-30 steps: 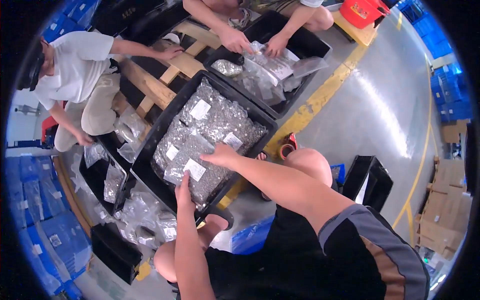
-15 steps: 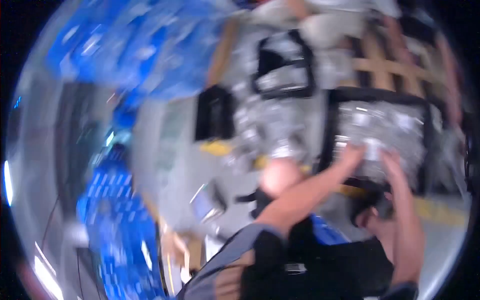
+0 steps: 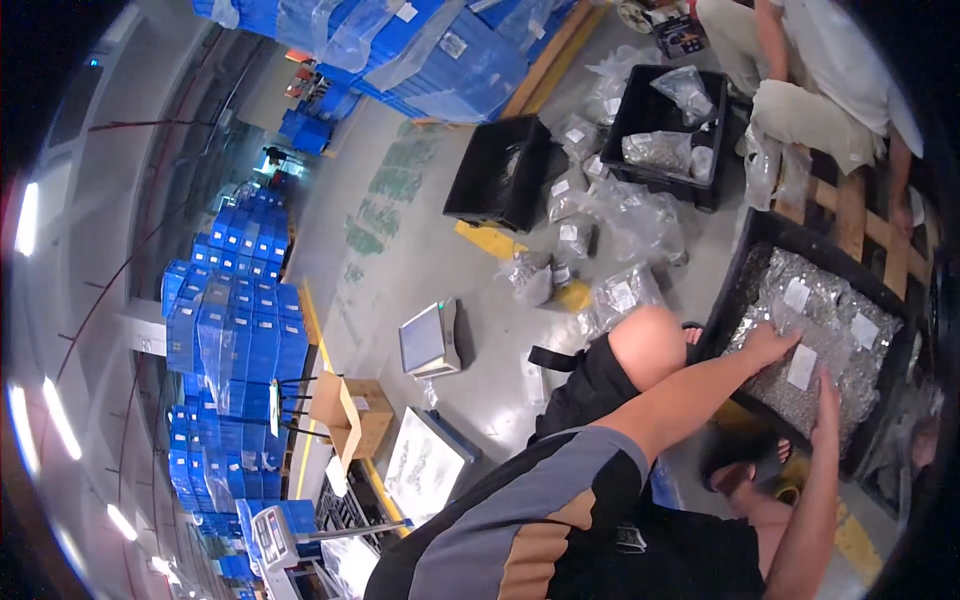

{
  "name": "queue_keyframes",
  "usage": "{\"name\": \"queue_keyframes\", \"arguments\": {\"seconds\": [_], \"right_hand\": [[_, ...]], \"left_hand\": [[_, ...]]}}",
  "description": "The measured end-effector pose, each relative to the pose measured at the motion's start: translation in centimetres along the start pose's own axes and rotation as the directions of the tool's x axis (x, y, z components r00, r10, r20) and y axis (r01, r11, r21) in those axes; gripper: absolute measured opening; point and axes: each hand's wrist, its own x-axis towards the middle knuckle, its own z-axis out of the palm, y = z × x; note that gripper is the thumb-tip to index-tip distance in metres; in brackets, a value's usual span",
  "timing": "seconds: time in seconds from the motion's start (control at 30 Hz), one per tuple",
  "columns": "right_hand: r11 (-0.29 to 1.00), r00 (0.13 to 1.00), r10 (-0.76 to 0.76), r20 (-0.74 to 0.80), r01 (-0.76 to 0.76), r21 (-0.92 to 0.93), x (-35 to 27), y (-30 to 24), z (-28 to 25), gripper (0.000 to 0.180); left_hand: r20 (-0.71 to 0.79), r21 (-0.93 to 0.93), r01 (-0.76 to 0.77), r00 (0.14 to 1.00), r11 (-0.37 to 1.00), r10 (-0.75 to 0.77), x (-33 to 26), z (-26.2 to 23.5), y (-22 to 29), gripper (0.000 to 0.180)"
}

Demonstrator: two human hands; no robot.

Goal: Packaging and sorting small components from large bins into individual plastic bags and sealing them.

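Observation:
A black crate [image 3: 728,290] at the right holds clear plastic bags of small shiny metal-looking parts, with white labels on them. My left hand [image 3: 768,346] is closed on the upper part of one labelled bag [image 3: 785,395], its fingertips beside the white label. On the opposite side of that bag, my right hand [image 3: 826,405] grips its edge with fairly straight fingers, partly hidden by the angle. The bag rests among the others inside the crate. Another labelled bag [image 3: 862,335] lies farther right.
A second black crate [image 3: 655,180] with bags and an empty-looking black crate [image 3: 500,175] stand ahead, with loose bags [image 3: 570,195] around them. A co-worker [image 3: 820,110] is by a wooden pallet [image 3: 850,215]. Left are a scale [image 3: 425,340], a cardboard box [image 3: 355,415] and stacked blue bins [image 3: 235,330].
The view has turned and steadied from a blur, so the crates sit at a different angle. My hands were at the bags in the same crate before and still are.

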Motion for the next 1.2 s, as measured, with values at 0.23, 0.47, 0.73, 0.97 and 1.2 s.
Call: {"name": "queue_keyframes", "arguments": {"seconds": [0.23, 0.47, 0.73, 0.97, 1.2], "right_hand": [[0.990, 0.995, -0.088, 0.043, 0.083, 0.115, 0.1, 1.2, 0.6, 0.067], [0.985, 0.984, -0.106, -0.145, 0.124, 0.119, -4.4, -2.4, -0.9, 0.047], [0.947, 0.984, -0.131, -0.124, 0.087, -0.309, -4.4, -3.5, 3.5, 0.081], [0.896, 0.967, -0.105, -0.233, -0.010, -0.444, -4.7, -2.5, 4.6, 0.080], [0.960, 0.962, -0.043, -0.271, -0.035, -0.278, -5.0, -2.7, 4.5, 0.050]], "left_hand": [[0.062, -0.011, -0.280, 0.958, 0.960, 0.281, -0.4, -0.3, -1.2, 0.060], [0.415, 0.427, -0.457, 0.866, 0.780, 0.280, 0.7, 0.6, 2.0, 0.043], [-0.007, 0.122, -0.103, 0.994, 0.987, 0.105, 1.4, -2.2, -1.5, 0.092], [-0.081, 0.729, -0.372, 0.787, 0.574, 0.612, -3.6, 0.6, 2.0, 0.083], [0.402, 0.808, -0.581, 0.667, 0.099, 0.627, -3.5, 3.4, 1.5, 0.064]]}}
